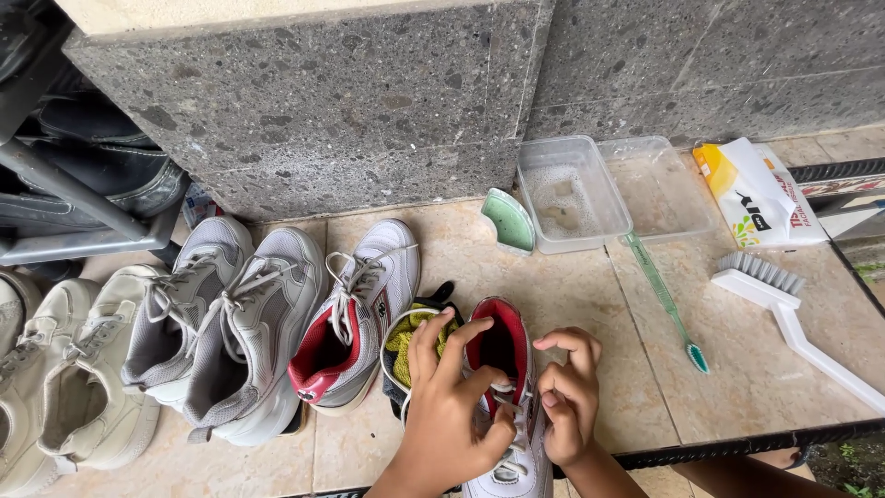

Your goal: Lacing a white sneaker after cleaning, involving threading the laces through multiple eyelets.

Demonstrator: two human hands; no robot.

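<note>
Both hands on white sneaker w/ red lining [505, 369], on tiled floor [572, 304] at frame bottom center. Left hand [449, 406] clamped over its tongue/laces, fingers curled. Right hand [567, 397] pinching a lace, fingers together. Matching sneaker [355, 314] just left of it; green toothbrush [666, 300] to its right, white scrub brush [784, 304] further right.

Left hand [449, 406] fingers spread, bent; right hand [569, 398] fingers curled.
</note>
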